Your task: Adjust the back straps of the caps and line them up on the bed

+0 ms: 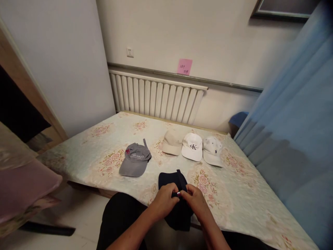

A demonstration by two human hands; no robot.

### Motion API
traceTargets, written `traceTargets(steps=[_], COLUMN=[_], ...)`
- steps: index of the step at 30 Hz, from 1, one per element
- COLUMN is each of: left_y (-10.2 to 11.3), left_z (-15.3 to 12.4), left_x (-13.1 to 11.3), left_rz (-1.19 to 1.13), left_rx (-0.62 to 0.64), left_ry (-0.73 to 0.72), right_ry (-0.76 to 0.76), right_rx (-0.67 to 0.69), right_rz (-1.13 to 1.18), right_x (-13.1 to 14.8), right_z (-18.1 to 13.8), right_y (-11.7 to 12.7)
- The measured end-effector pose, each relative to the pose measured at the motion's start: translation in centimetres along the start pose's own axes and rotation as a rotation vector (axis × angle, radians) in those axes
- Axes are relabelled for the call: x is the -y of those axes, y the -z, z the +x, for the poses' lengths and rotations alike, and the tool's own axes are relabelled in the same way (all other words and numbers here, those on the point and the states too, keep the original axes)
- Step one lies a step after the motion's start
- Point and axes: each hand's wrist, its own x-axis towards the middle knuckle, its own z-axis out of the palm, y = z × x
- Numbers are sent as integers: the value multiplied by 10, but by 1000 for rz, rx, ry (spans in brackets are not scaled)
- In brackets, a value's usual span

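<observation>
A black cap is between my hands at the front edge of the bed. Its strap sticks up from the back opening, and a small shiny buckle shows between my fingertips. My left hand is closed, pinching the cap beside the buckle. On the other side, my right hand is also closed, with thumb and finger at the strap and buckle. A grey cap with lettering and a loose strap lies farther left. Beyond my hands sit a beige cap, a white cap and a pale patterned cap, side by side.
The caps lie on a bed with a floral cover. A white radiator and a pipe run along the wall behind it. Blue curtains hang at the right. Pink folded fabric is at the left.
</observation>
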Motion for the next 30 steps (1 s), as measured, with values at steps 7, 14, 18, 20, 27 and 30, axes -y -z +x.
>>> traceTargets(steps=[7, 14, 18, 20, 27, 30], left_y=[4, 0, -3, -3, -6, -11], left_z=[-1, -6, -8, -9, -14, -16], left_x=[-1, -2, -3, -2, -2, 0], left_rz=[-98, -111, -53, -9, 180, 262], left_rx=[-3, 0, -25, -48, -113, -149], left_ry=[7, -42, -91, -109, -233, -276], right_ry=[63, -95, -96, -92, -85, -96], right_rx=[48, 168, 173, 161, 155, 155], right_rz=[-36, 198, 240, 247, 281, 304], right_x=[4, -12, -16, -16, -14, -13], right_z=[-5, -2, 1, 1, 0, -1], right_y=[1, -3, -4, -3, -4, -6])
